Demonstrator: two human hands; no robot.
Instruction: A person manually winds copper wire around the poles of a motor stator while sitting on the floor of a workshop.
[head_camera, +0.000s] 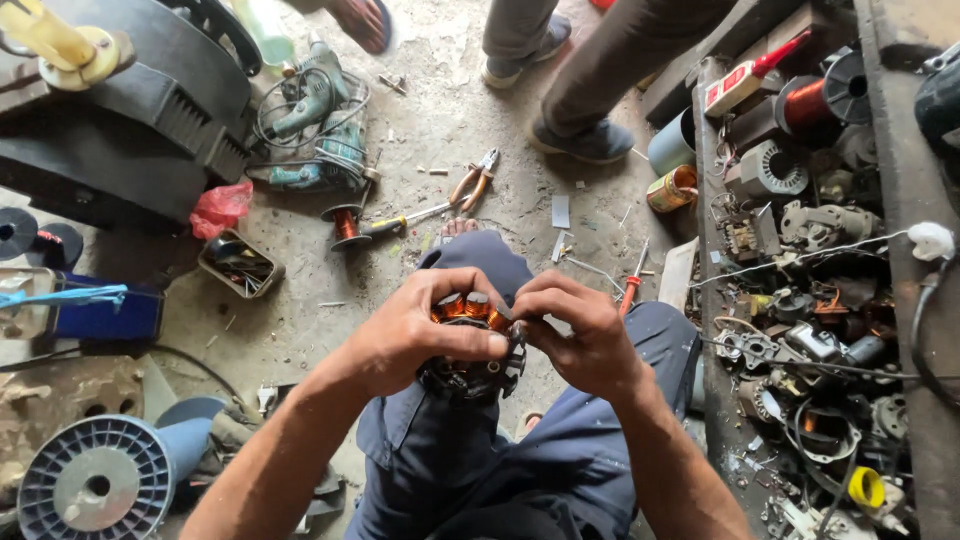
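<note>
At the centre of the frame the left hand (415, 330) and right hand (580, 335) close from either side on a wound stator (470, 350) held above the person's lap, with pliers (475, 182) and a screwdriver (400, 222) on the floor beyond it toward the top. To the left of these lie a small tray (240, 263), with power drills (315, 130) above it in the upper left, and an empty wire spool (98, 487) in the lower left corner. Down the right edge runs a shelf (905, 190) crowded with motor parts, a wire reel (808, 103) at its top, and another person's feet (580, 140) stand at the upper middle
</note>
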